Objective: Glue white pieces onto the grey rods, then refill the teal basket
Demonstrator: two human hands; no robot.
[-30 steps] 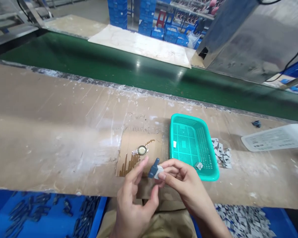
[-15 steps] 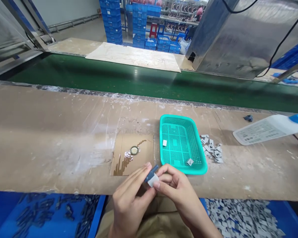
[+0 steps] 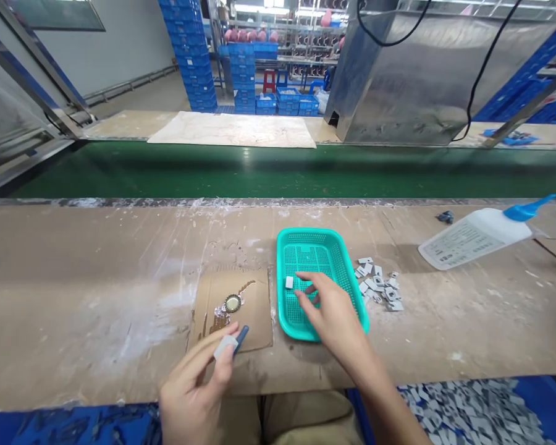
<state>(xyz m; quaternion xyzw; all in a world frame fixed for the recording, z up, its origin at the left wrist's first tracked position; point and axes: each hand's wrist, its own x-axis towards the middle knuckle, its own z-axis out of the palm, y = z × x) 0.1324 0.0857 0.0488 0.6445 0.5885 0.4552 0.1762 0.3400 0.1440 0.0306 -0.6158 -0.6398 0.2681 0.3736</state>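
My left hand (image 3: 199, 383) is closed on a dark blue plastic part (image 3: 242, 337) with a light grey square piece (image 3: 225, 347) against it, above the near edge of a cardboard sheet (image 3: 257, 315). My right hand (image 3: 328, 303) reaches over a green plastic basket (image 3: 285, 324), thumb and fingers apart with nothing between them. Just left of its fingertips, a small white block (image 3: 289, 282) lies in the basket. The hand covers the basket's near right part. On the cardboard rests a bottle cap (image 3: 232, 303) amid brown smears.
Loose grey pieces (image 3: 380, 284) lie right of the basket, and a white bottle with a blue nozzle (image 3: 477, 238) leans over beyond them. Below the table edge are bins of dark parts (image 3: 83, 426) and grey pieces (image 3: 482, 411). A green belt (image 3: 259, 173) runs behind.
My right hand has let go of the parts held between both hands and moved over the basket. My left hand has drawn left, keeping the dark blue part. The view has tilted up.
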